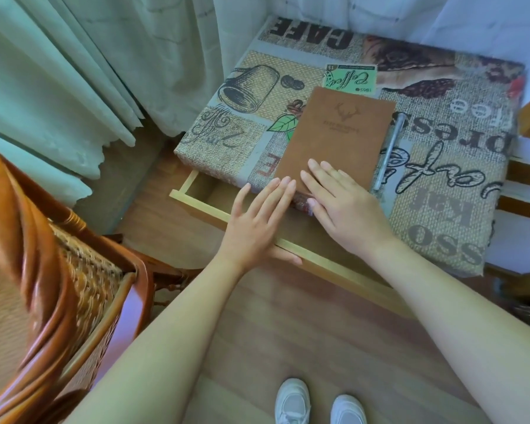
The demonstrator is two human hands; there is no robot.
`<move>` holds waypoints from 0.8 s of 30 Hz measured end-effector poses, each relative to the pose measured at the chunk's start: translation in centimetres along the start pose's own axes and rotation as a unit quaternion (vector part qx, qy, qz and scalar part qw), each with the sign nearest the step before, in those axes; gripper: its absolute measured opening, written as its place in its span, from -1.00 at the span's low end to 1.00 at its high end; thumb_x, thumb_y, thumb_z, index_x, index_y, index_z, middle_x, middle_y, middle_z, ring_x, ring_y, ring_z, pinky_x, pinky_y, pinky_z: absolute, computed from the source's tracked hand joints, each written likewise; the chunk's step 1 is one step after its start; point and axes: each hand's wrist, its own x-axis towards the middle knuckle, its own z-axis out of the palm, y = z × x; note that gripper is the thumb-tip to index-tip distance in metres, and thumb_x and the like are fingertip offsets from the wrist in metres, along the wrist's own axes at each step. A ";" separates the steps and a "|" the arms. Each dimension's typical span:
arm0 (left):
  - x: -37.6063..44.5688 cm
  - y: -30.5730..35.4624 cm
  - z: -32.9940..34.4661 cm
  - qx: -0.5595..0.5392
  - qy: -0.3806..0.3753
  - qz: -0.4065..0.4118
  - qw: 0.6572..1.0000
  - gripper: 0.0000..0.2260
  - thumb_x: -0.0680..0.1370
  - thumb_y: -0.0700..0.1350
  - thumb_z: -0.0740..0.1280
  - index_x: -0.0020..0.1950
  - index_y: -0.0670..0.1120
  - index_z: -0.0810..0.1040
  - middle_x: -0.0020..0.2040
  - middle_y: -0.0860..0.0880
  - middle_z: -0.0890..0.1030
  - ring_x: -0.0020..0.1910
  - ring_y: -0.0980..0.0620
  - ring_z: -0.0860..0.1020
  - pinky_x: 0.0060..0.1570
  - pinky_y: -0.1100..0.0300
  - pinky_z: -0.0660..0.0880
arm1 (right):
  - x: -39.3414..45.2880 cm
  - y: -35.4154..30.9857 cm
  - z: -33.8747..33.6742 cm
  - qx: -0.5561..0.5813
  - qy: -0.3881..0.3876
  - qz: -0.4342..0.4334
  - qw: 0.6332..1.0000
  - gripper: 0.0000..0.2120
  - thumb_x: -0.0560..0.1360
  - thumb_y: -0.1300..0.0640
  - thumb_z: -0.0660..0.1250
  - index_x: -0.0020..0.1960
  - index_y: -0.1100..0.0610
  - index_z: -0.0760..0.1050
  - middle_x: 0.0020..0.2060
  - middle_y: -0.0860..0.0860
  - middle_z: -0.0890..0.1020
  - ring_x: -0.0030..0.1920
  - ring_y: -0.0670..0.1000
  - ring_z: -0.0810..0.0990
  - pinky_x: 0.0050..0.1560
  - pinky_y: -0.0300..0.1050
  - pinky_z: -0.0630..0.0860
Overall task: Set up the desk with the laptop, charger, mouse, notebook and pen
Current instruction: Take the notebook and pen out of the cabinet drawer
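Note:
A brown notebook [338, 133] with a stag emblem lies flat on the desk [441, 191], which wears a coffee-print cloth. A silver pen [389, 151] rests just right of the notebook, parallel to its edge. My right hand [343, 203] lies flat, fingers spread, on the notebook's near corner. My left hand [257, 221] hovers flat beside it, over the desk's front edge and the pulled-out drawer [202, 203]. Neither hand grips anything. No laptop, charger or mouse is in view.
A wicker and wood chair [58, 270] stands at the left. Pale curtains [74, 71] hang behind it and beside the desk. White shelving [527, 209] sits at the right. Wooden floor and my white shoes [318, 402] are below.

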 end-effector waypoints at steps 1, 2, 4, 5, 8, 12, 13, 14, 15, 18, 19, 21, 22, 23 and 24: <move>0.5 -0.1 0.0 -0.001 0.011 -0.001 1.000 0.13 0.20 0.65 0.07 0.50 -0.14 0.28 0.41 -0.03 0.45 0.41 0.03 0.39 0.37 -0.07 0.21 | 0.0 0.0 0.0 0.002 0.002 0.002 1.000 -0.57 0.62 0.03 0.07 0.43 0.15 0.32 0.44 0.09 0.35 0.44 0.08 0.31 0.42 -0.01 0.26; 1.0 -0.3 -0.1 -0.003 0.019 0.001 1.000 0.12 0.19 0.65 0.07 0.48 -0.13 0.33 0.34 -0.02 0.52 0.35 0.03 0.45 0.36 -0.04 0.22 | 0.0 -0.1 0.0 0.006 0.006 0.005 1.000 -0.57 0.61 0.03 0.07 0.43 0.16 0.33 0.43 0.09 0.36 0.44 0.08 0.32 0.43 -0.02 0.26; 2.0 -0.3 0.1 -0.014 0.044 0.001 0.999 0.05 0.20 0.63 0.12 0.42 -0.10 0.43 0.19 -0.02 0.59 0.23 0.01 0.51 0.32 0.00 0.24 | 0.1 -0.1 0.0 0.023 0.010 0.012 1.000 -0.57 0.61 0.05 0.08 0.43 0.17 0.33 0.43 0.09 0.37 0.43 0.07 0.32 0.43 -0.02 0.26; 2.5 -0.2 0.2 -0.026 0.060 -0.005 0.998 -0.01 0.21 0.61 0.18 0.39 -0.09 0.47 0.12 -0.02 0.61 0.18 0.01 0.50 0.30 0.01 0.26 | 0.1 -0.1 -0.1 0.031 0.011 0.014 0.999 -0.57 0.61 0.06 0.09 0.43 0.18 0.33 0.43 0.09 0.37 0.44 0.07 0.32 0.44 -0.02 0.25; 3.9 0.3 0.8 -0.055 0.112 -0.035 0.992 -0.27 0.26 0.45 0.37 0.18 -0.08 0.61 -0.05 -0.05 0.60 0.05 0.00 0.44 0.20 0.05 0.28 | 0.1 -0.1 0.0 0.034 0.012 0.013 0.999 -0.57 0.61 0.07 0.09 0.43 0.20 0.31 0.42 0.09 0.37 0.43 0.07 0.32 0.44 -0.03 0.23; 5.1 0.5 1.2 -0.044 0.149 -0.046 0.987 -0.50 0.38 0.31 0.36 -0.02 -0.12 0.58 -0.15 -0.10 0.56 -0.06 -0.05 0.39 0.09 0.05 0.31 | 0.1 -0.1 -0.1 0.034 0.015 0.011 0.999 -0.57 0.60 0.09 0.10 0.43 0.21 0.32 0.42 0.10 0.38 0.43 0.08 0.32 0.45 -0.03 0.22; 5.0 0.4 1.4 -0.044 0.144 -0.036 0.988 -0.50 0.41 0.31 0.33 0.01 -0.12 0.55 -0.12 -0.11 0.57 -0.03 -0.05 0.39 0.11 0.03 0.31 | 0.1 -0.1 -0.1 0.037 0.016 0.013 0.999 -0.57 0.60 0.09 0.10 0.42 0.21 0.32 0.42 0.10 0.38 0.43 0.08 0.32 0.45 -0.03 0.23; 4.9 0.4 1.6 -0.043 0.137 -0.025 0.989 -0.49 0.42 0.30 0.31 0.06 -0.12 0.50 -0.06 -0.12 0.59 0.01 -0.06 0.40 0.13 0.01 0.30 | 0.0 -0.1 -0.1 0.040 0.017 0.013 0.999 -0.57 0.60 0.09 0.10 0.42 0.21 0.33 0.42 0.11 0.38 0.43 0.08 0.33 0.44 -0.02 0.23; 4.7 0.4 1.9 -0.039 0.127 -0.015 0.991 -0.49 0.42 0.29 0.30 0.10 -0.12 0.46 0.00 -0.12 0.59 0.05 -0.07 0.40 0.15 -0.01 0.29 | 0.0 -0.1 -0.1 0.043 0.018 0.014 0.999 -0.58 0.60 0.09 0.10 0.42 0.22 0.33 0.41 0.11 0.39 0.43 0.08 0.33 0.44 -0.02 0.23; 4.5 0.6 2.3 -0.020 0.100 -0.008 0.995 -0.53 0.50 0.24 0.22 0.17 -0.12 0.42 0.15 -0.09 0.49 0.10 -0.08 0.40 0.17 -0.07 0.28 | 0.0 -0.2 -0.2 0.053 0.015 0.013 0.998 -0.57 0.59 0.09 0.11 0.41 0.23 0.34 0.41 0.12 0.39 0.43 0.09 0.33 0.44 0.00 0.24; 4.4 0.8 2.3 -0.017 0.095 -0.015 0.995 -0.57 0.54 0.20 0.16 0.18 -0.12 0.40 0.18 -0.07 0.42 0.11 -0.09 0.39 0.18 -0.08 0.27 | 0.0 -0.2 -0.2 0.055 0.012 0.014 0.998 -0.57 0.59 0.09 0.11 0.41 0.23 0.34 0.41 0.12 0.39 0.43 0.09 0.33 0.44 0.00 0.24; 4.3 1.3 2.4 -0.022 0.093 -0.035 0.995 -0.64 0.56 0.12 0.13 0.19 -0.12 0.38 0.20 -0.05 0.35 0.12 -0.10 0.37 0.18 -0.10 0.25 | -0.1 -0.2 -0.3 0.060 0.006 0.015 0.998 -0.56 0.58 0.08 0.11 0.41 0.23 0.34 0.41 0.12 0.38 0.43 0.09 0.32 0.44 -0.01 0.23; 4.2 1.5 2.6 -0.026 0.094 -0.046 0.994 -0.66 0.53 0.07 0.19 0.19 -0.11 0.37 0.20 -0.05 0.34 0.13 -0.10 0.36 0.17 -0.10 0.25 | -0.1 -0.2 -0.4 0.062 0.004 0.016 0.998 -0.56 0.58 0.08 0.11 0.41 0.22 0.34 0.42 0.12 0.38 0.43 0.09 0.32 0.45 -0.02 0.22; 4.1 1.7 2.8 -0.027 0.097 -0.054 0.993 -0.65 0.48 0.04 0.25 0.20 -0.11 0.37 0.20 -0.05 0.34 0.14 -0.10 0.36 0.17 -0.11 0.26 | -0.1 -0.2 -0.4 0.065 0.002 0.017 0.998 -0.56 0.58 0.07 0.10 0.41 0.22 0.34 0.42 0.12 0.38 0.44 0.09 0.31 0.45 -0.02 0.22; 4.0 1.8 2.9 -0.027 0.098 -0.058 0.993 -0.62 0.45 0.02 0.28 0.20 -0.11 0.37 0.20 -0.05 0.34 0.14 -0.11 0.36 0.17 -0.11 0.27 | -0.1 -0.2 -0.4 0.067 0.001 0.016 0.998 -0.56 0.58 0.07 0.10 0.41 0.22 0.34 0.42 0.12 0.38 0.44 0.09 0.31 0.45 -0.02 0.21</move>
